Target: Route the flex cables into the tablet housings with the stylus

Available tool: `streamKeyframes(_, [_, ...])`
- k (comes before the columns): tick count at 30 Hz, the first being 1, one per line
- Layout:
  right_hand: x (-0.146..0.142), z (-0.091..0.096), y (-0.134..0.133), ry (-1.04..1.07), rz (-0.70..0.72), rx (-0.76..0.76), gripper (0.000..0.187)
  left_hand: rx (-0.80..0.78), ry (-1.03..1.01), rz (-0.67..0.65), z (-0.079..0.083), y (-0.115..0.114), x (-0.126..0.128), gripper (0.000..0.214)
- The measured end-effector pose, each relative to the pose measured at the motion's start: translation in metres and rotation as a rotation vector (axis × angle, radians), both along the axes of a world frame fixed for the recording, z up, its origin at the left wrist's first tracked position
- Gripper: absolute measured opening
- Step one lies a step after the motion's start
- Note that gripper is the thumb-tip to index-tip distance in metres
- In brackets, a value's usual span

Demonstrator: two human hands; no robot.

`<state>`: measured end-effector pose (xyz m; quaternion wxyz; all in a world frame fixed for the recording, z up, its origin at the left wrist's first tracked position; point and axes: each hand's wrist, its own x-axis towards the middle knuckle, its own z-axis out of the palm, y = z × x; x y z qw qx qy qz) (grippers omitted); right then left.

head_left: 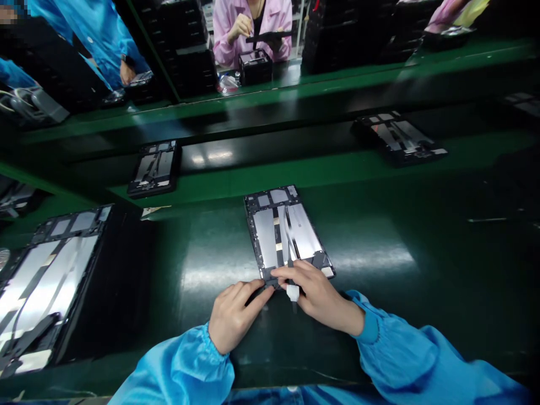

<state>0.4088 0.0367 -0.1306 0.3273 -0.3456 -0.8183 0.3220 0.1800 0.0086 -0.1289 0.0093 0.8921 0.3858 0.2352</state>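
An opened tablet, its silver battery panels and dark ribbon strips showing, lies face down on the green bench in front of me. My left hand pinches the tablet's near left corner between thumb and fingers. Over the near edge, my right hand is closed, its fingertips pressed together by that same corner. A grey flex cable runs down the tablet and across my right fingers, its white end hanging past the edge. Whatever is under the right fingertips is hidden.
A tall stack of similar opened tablets stands at the left. More tablets lie on the line beyond, one at left and one at right. Across the bench, a person in pink works, and another in blue.
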Motion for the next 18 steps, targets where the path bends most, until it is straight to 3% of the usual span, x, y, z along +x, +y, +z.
streamKeyframes(8, [-0.0005,-0.0008,0.0005,-0.004,-0.014,-0.007,0.071,0.018,0.047,-0.006,0.0012,0.0014,0.0007,0.032])
streamKeyframes(13, [-0.0009,-0.0012,-0.0002,0.004,-0.021,-0.027,0.07,-0.098,-0.114,0.02,-0.001,0.0024,0.0005,0.027])
streamKeyframes(18, [-0.0017,-0.002,-0.0006,0.005,-0.059,-0.008,0.055,-0.064,-0.124,0.01,0.0011,0.0035,0.0014,0.024])
